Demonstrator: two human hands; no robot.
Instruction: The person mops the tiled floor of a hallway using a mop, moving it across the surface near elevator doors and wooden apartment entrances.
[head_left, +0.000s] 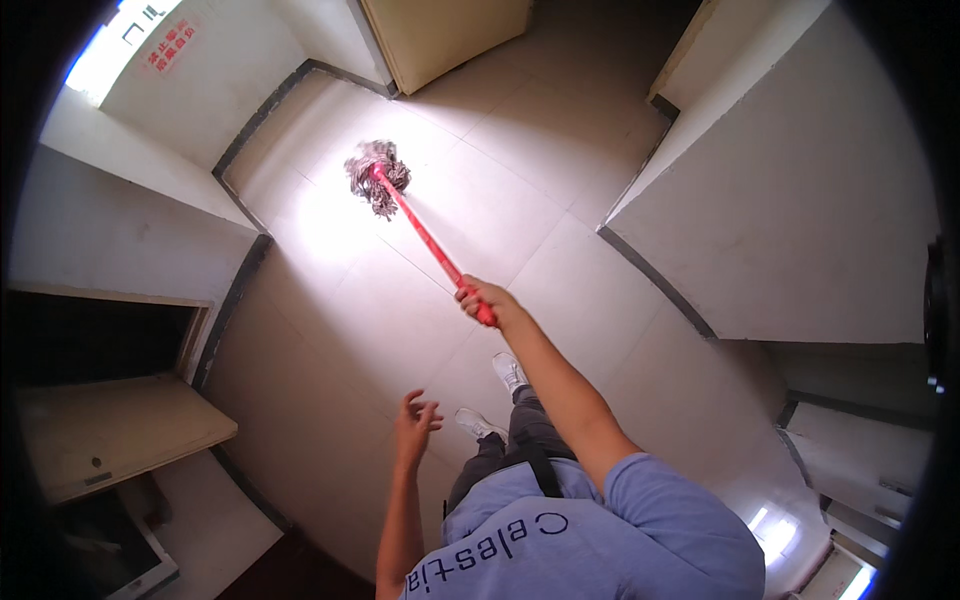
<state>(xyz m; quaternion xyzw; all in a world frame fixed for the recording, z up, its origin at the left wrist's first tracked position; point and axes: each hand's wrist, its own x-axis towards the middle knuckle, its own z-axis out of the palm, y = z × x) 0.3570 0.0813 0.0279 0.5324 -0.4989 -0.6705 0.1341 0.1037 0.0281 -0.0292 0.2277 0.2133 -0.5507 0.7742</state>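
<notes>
My right hand (484, 300) is wrapped around the upper end of a red mop handle (427, 238), with my arm stretched out ahead. The handle slants away to the far left, down to a grey-brown string mop head (379, 176). Its strands rest on the tiled floor (540, 270) and look slightly blurred on one side. Held in the air at my left side, my left hand (420, 420) has its fingers bent and apart, touching nothing.
A yellowish door (450, 37) stands ajar at the far end beside a dark opening. Another door (127, 435) juts out on the left. Walls with dark skirting (656, 281) border the floor on both sides. Red writing marks the far left wall. Glare brightens the tiles around the mop.
</notes>
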